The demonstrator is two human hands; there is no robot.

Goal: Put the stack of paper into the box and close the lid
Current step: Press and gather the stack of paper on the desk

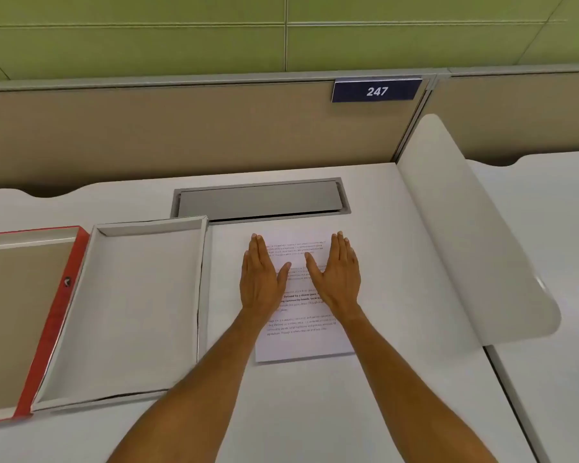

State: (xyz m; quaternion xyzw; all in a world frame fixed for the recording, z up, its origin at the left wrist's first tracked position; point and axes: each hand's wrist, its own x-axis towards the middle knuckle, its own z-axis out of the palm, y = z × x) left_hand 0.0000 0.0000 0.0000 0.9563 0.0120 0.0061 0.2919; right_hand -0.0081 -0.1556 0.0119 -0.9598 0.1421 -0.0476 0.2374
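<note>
A stack of printed white paper (303, 342) lies flat on the white desk, right of centre. My left hand (263, 277) and my right hand (336, 274) rest palm down on its upper half, fingers straight and together, holding nothing. Left of the paper an open white box (127, 309) stands empty. Its red-edged lid (57, 312) is folded out flat to the left, brown inside, partly cut off by the frame's edge.
A grey cable flap (259, 198) is set into the desk (315, 412) behind the paper. A beige partition with a "247" sign (376, 91) closes the back. A curved white divider (475, 235) borders the desk on the right.
</note>
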